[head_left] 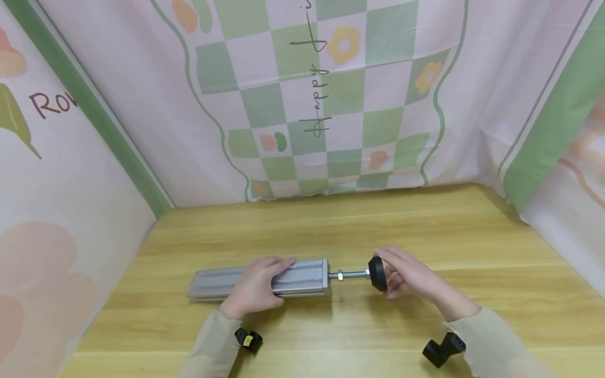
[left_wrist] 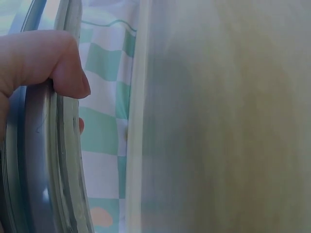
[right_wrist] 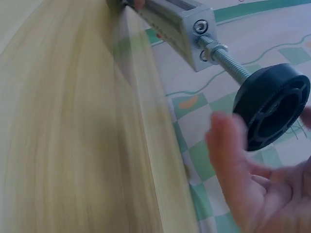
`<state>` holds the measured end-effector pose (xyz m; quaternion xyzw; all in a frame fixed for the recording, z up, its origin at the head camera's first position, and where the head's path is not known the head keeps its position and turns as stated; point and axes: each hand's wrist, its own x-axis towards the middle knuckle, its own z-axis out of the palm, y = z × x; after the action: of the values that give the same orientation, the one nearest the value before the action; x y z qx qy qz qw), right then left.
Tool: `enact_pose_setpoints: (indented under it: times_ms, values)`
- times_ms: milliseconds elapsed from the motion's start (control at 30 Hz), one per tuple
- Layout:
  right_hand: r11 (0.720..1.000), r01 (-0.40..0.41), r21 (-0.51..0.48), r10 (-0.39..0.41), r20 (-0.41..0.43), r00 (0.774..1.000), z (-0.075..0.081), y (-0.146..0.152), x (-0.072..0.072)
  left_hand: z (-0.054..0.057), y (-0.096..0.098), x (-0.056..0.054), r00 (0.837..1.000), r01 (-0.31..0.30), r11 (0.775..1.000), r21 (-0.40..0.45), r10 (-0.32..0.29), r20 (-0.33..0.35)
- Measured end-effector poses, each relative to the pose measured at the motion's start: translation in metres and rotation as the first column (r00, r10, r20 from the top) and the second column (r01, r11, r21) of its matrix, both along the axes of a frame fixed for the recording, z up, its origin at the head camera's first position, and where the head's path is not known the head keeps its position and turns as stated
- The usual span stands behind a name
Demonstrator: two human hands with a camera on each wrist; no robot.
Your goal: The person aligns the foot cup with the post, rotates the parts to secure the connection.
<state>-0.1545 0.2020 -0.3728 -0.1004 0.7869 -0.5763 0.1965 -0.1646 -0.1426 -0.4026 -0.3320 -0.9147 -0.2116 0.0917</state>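
My left hand [head_left: 257,283] grips a silver aluminium profile [head_left: 302,277], fingers over the top and thumb along its near side. In the left wrist view a bent finger [left_wrist: 68,63] hooks over the profile's edge. From the end plate [right_wrist: 198,41] a threaded rod [head_left: 354,274] with a hex nut [head_left: 340,275] sticks out to the right. A round black levelling foot [head_left: 377,274] sits at the rod's outer end. My right hand [head_left: 411,275] is at that foot, fingertips by its rim, fingers loosely spread. In the right wrist view the thumb [right_wrist: 226,145] is blurred beside the rim.
The wood-grain table [head_left: 331,336] lies under both hands. Behind it hangs a printed curtain [head_left: 302,105] with green checks, and more patterned cloth [head_left: 61,220] closes off the left side. Each wrist carries a black camera mount [head_left: 444,349].
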Motion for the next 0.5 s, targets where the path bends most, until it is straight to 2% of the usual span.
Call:
enact_pose_setpoints:
  times_ms: [67,133,200,300,367,500]
  values:
    - [1.0,-0.029,0.001,0.029,-0.082,0.996,0.0,0.002,0.002,0.0,0.0,0.0,1.0,-0.003,1.0,0.0,0.003,0.002]
    - [0.998,-0.047,0.033,0.053,-0.211,0.976,-0.001,0.004,0.005,0.0,0.0,0.0,1.0,-0.006,1.0,0.003,0.006,0.01]
    - [0.996,-0.061,0.059,0.077,-0.341,0.937,-0.003,0.007,0.007,0.001,0.0,0.0,1.0,-0.009,1.0,0.001,0.009,0.02]
    - [0.994,-0.072,0.084,0.104,-0.493,0.863,-0.007,0.01,0.009,0.001,0.0,0.001,1.0,-0.015,1.0,-0.005,0.016,0.027]
    - [0.992,-0.101,0.069,0.122,-0.552,0.825,-0.011,0.012,0.009,0.001,0.0,0.001,1.0,-0.016,1.0,-0.007,0.016,0.025]
    - [0.988,-0.144,0.057,0.149,-0.6,0.786,-0.016,0.016,0.008,0.0,0.0,0.0,1.0,-0.02,1.0,-0.013,0.02,0.015]
